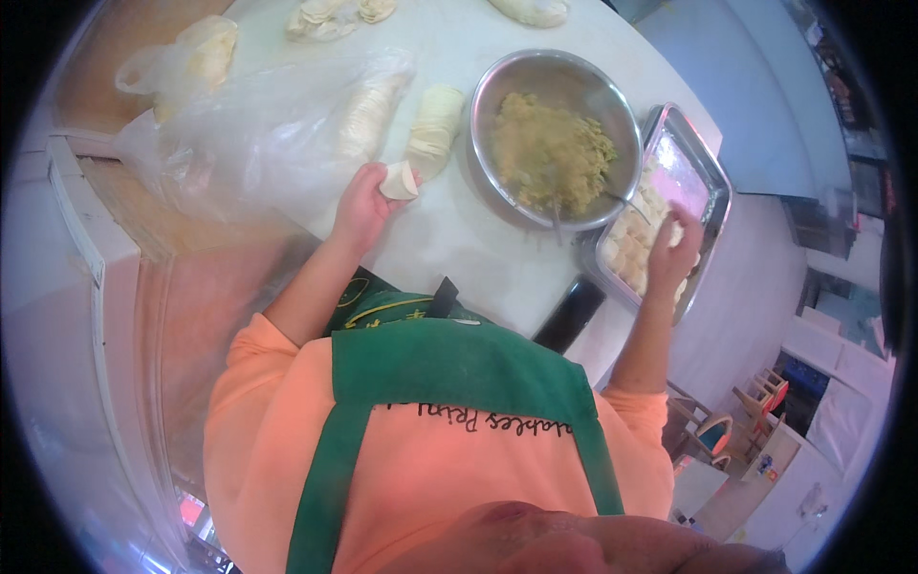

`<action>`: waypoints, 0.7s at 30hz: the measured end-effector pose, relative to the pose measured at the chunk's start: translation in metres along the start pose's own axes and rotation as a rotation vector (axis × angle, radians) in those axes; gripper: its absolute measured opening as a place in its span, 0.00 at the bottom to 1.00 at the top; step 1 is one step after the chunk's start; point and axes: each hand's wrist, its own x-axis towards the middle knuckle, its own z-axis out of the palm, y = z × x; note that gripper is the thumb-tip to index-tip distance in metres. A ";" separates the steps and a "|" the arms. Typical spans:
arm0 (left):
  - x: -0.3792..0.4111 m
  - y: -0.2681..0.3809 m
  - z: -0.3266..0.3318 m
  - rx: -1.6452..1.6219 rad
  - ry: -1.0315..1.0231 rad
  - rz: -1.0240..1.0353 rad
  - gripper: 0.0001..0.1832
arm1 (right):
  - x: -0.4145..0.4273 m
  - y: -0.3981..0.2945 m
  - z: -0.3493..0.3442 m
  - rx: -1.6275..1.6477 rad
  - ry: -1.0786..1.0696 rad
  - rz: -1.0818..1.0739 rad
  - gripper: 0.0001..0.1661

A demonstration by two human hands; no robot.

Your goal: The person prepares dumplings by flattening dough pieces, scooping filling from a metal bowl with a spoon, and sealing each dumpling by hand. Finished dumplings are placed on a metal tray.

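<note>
My left hand (369, 201) holds a round dough wrapper (399, 181), bent over its fingers, just below a row of overlapping wrappers (434, 129). A steel bowl (479, 154) of yellow-green chopped filling (552, 151) stands in the middle, with thin utensil handles at its near rim. At the right, my right hand (674, 244) is over a metal tray (719, 194) that holds several rows of filled dumplings (631, 247). Its fingers are closed on a pale dumpling (676, 234), partly hidden by them.
A clear plastic bag (265, 129) with more stacked wrappers lies left of the bowl. More bagged dough pieces (323, 18) lie at the far edge. A black phone (570, 314) rests near the table's front edge. Wooden chairs (713, 433) stand at lower right.
</note>
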 end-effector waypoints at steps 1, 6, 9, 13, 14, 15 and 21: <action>0.001 -0.001 0.004 -0.005 -0.007 -0.022 0.12 | -0.013 -0.010 -0.003 0.014 -0.062 -0.067 0.16; 0.006 -0.013 0.025 -0.007 -0.064 -0.180 0.18 | -0.050 -0.082 0.013 0.154 -0.467 -0.222 0.20; 0.002 -0.017 0.046 -0.014 -0.072 -0.259 0.21 | -0.057 -0.080 0.040 0.156 -0.433 -0.297 0.17; -0.004 -0.017 0.058 0.666 -0.309 -0.233 0.21 | -0.033 -0.072 0.058 0.065 -0.427 -0.240 0.12; -0.006 -0.016 0.063 0.961 -0.404 -0.148 0.21 | -0.024 -0.069 0.057 0.073 -0.411 -0.223 0.10; -0.008 -0.016 0.066 1.254 -0.488 -0.055 0.20 | -0.015 -0.070 0.055 0.088 -0.401 -0.208 0.09; 0.006 -0.029 0.068 0.937 -0.345 -0.256 0.17 | 0.002 -0.072 0.040 0.242 -0.402 -0.223 0.05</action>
